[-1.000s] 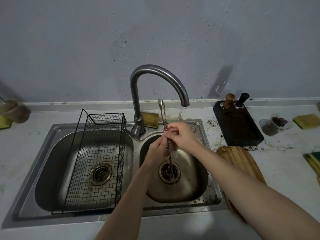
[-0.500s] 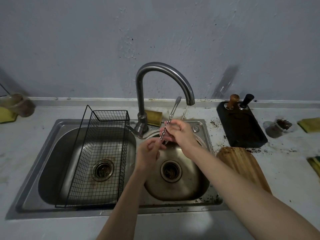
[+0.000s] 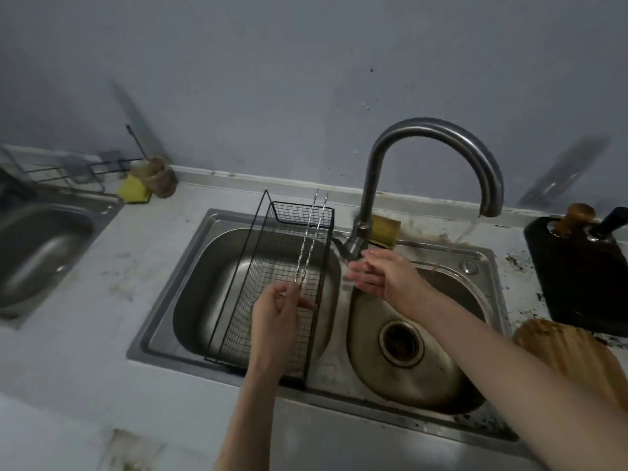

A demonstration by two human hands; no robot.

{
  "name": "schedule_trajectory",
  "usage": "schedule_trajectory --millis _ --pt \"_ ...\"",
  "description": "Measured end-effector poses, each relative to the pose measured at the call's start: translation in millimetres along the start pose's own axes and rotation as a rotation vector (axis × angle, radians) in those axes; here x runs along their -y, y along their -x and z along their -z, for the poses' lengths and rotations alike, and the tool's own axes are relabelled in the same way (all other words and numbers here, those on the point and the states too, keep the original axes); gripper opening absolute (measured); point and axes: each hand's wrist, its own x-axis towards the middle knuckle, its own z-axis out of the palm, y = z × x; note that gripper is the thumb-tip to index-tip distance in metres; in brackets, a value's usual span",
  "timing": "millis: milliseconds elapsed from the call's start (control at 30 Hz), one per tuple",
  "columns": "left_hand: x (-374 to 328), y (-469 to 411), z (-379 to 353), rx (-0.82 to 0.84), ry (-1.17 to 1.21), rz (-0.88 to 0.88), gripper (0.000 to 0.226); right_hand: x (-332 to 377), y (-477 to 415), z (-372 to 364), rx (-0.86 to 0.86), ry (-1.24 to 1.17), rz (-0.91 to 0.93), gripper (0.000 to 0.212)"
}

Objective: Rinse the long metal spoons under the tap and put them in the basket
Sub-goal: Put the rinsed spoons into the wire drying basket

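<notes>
While water runs from the curved steel tap (image 3: 438, 137) into the right bowl of the stainless double sink (image 3: 190, 266), the left hand (image 3: 277, 314) pinches the lower ends of two long thin twisted-handle metal spoons (image 3: 312, 239), fingers curled around them. Spoons point up and away, held over the black wire mesh basket (image 3: 292, 215) standing in the left bowl; not in it yet. Right hand (image 3: 384, 277) open, fingers spread, holding nothing, just beside the tap base. Round wooden board (image 3: 571, 355) at right on counter.
</notes>
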Motion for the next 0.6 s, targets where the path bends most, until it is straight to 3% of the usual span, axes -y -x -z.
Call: schedule_trajectory --millis 233,433,600 --pt "27.0 -48.5 19.9 -0.033 -0.073 0.228 0.013 -8.6 -36.5 -44.1 -0.056 -0.113 -0.159 0.020" --pt "57.2 -80.4 22.6 0.035 -0.154 0.447 0.033 -4.2 -51.5 -59.9 -0.143 -0.318 -0.159 0.033" --pt "74.7 -84.9 21.2 0.049 -0.199 0.509 0.035 -7.7 -55.6 -62.3 -0.215 -0.507 -0.134 0.035"
